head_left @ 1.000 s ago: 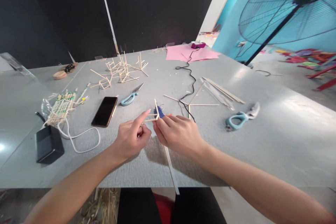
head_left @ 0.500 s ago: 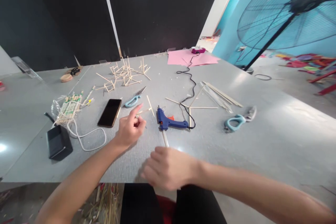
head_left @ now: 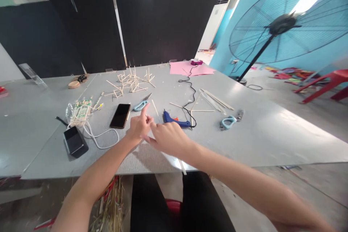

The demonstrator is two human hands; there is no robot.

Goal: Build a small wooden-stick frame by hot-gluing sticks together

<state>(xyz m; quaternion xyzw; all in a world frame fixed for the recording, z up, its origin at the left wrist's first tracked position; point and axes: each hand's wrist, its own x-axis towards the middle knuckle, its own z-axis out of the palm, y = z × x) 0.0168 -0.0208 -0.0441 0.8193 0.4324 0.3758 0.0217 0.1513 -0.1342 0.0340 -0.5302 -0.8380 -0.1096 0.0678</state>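
Observation:
My left hand [head_left: 139, 127] is raised over the near part of the table, its index finger pointing forward and the thumb and other fingers closed. In the earlier frame a thin wooden stick shows in this hand; now it is mostly hidden by fingers. My right hand [head_left: 170, 137] meets it from the right, fingers bent and fingertips at the left thumb; whatever they pinch is hidden. Just beyond lie a blue glue gun [head_left: 178, 120], a loose wooden stick [head_left: 154, 107] and blue-handled scissors [head_left: 140, 106]. Several joined sticks [head_left: 202, 111] lie right of the glue gun.
Stick frames [head_left: 133, 81] stand at the back. To the left are a phone [head_left: 120, 116], a black power bank [head_left: 75, 142] with a white cable, and bundled sticks [head_left: 83, 108]. Blue-handled cutters [head_left: 228, 122], pink paper [head_left: 176, 68] and a black cord [head_left: 194, 96] lie right.
My right hand has moved up and left from the table's front edge to meet my left hand. The camera view has tilted up, showing more of the wall and fan.

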